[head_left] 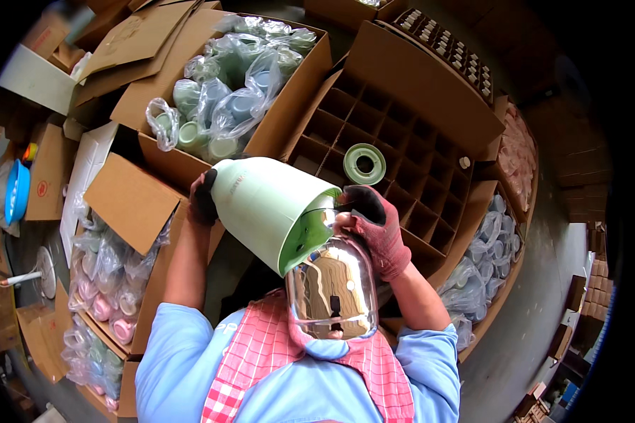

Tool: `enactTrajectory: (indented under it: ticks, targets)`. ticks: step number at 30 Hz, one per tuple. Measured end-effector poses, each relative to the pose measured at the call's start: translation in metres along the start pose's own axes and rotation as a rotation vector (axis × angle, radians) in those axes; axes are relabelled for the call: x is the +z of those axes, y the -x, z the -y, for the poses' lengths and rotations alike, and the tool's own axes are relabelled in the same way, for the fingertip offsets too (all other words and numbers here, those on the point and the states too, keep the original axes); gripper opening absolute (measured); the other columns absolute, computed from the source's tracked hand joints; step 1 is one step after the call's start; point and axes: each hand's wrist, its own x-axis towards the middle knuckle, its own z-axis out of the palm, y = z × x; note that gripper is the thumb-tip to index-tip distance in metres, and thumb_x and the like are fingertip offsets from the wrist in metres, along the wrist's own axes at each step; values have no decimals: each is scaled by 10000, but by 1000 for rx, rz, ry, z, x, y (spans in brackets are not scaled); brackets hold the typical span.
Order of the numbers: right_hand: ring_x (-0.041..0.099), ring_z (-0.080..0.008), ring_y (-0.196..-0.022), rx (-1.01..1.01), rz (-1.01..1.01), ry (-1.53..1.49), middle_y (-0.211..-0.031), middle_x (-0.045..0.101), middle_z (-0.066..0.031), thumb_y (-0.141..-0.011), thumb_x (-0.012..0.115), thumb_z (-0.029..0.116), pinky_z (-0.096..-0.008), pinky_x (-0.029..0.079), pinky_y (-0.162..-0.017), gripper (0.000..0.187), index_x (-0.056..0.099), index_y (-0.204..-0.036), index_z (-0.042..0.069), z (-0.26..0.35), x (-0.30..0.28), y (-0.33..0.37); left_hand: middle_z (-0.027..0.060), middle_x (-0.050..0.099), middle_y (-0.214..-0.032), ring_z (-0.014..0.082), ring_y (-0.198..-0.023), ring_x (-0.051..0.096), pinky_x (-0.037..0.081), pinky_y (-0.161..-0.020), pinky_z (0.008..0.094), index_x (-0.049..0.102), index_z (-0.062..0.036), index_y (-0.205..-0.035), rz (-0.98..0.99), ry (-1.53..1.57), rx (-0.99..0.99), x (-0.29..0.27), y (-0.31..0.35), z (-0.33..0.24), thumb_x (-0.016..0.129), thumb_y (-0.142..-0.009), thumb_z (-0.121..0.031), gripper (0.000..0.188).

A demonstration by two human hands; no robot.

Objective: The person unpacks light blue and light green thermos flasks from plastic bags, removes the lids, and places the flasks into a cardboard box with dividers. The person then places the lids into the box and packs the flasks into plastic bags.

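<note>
In front of my chest, my left hand [203, 197] is closed round the bottom end of a pale green vacuum-flask shell [261, 194]. The shell lies tilted, its wide open mouth facing right and down. A mirrored silver glass flask liner [334, 292] hangs upright just beside that mouth. My right hand [377, 229] pinches the liner's narrow neck at its top, the fingers partly hidden. Both hands wear dark and pink gloves. Just beyond my right hand, a pale green ring-shaped flask collar [364, 164] rests on the dividers of a cardboard box.
The divided box [430, 155] stands ahead. A box of bagged green flask parts [236, 92] is at the upper left. Bagged pink parts [113, 282] sit at left, bagged grey parts [483, 264] at right. A tray of white-capped pieces [451, 46] lies far ahead.
</note>
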Motion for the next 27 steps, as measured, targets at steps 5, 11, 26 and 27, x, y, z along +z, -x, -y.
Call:
enactTrajectory:
  ticks: [5, 11, 26, 27]
  targets:
    - [543, -62, -707, -439, -227, 526, -802, 592, -29, -800, 600, -7, -206, 448, -636, 186, 558, -981, -6, -18, 3, 20, 151, 535, -1236, 261, -1112, 525, 416, -945, 377, 441, 42, -1280, 48, 184, -185, 51, 22, -39, 458, -834, -609, 790]
    - [568, -95, -788, -482, -349, 221, -903, 617, -44, -809, 588, -30, -220, 460, -716, 255, 562, -1063, -22, -30, 0, 53, 154, 543, -1223, 270, -1108, 528, 419, -944, 391, 434, 36, -1289, -19, 183, -156, 54, 50, -39, 465, -853, -560, 739]
    - [460, -418, -1150, -941, -89, 1155, -1265, 474, -221, -494, 753, 164, -458, 376, -973, 774, 512, -1225, 78, -13, -3, 61, 105, 584, -1107, 259, -1028, 551, 430, -906, 409, 527, -54, -1120, -59, 513, -236, 78, 27, -16, 428, -918, -422, 432]
    - [471, -417, -1139, -978, -74, 1167, -1257, 481, -220, -499, 748, 169, -458, 387, -962, 747, 522, -1204, 71, -14, -8, 59, 99, 581, -1096, 254, -1025, 548, 432, -901, 404, 529, -62, -1099, -38, 509, -233, 82, 25, -16, 437, -914, -416, 410]
